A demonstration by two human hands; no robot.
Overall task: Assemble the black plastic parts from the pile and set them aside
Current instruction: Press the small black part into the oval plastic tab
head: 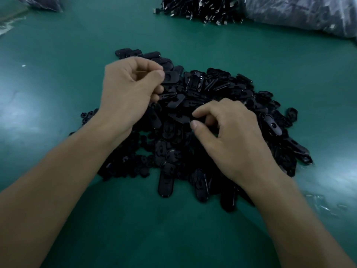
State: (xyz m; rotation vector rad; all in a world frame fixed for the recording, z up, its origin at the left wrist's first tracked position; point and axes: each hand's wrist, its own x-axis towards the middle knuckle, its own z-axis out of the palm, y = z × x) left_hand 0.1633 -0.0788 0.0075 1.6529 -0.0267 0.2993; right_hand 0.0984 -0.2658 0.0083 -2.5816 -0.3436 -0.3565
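Forearms (58,190) are reaching in over the green table (173,238). Left hand (131,89) is pinching a flat black part (171,76) at the pile (222,88) edge. Right hand (231,136) is hovering mid-pile, thumb and forefinger narrow, grip unclear. Parts are looking light, stiff, slick: pinch the edges.

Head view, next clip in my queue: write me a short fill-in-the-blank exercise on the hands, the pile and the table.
1. The pile of black plastic parts lies on a ____ table.
2. The left hand is ____ from the camera than the right hand.
3. A separate heap of dark pieces lies beside a plastic bag near the ____ edge of the picture.

Missing words: green; farther; top.
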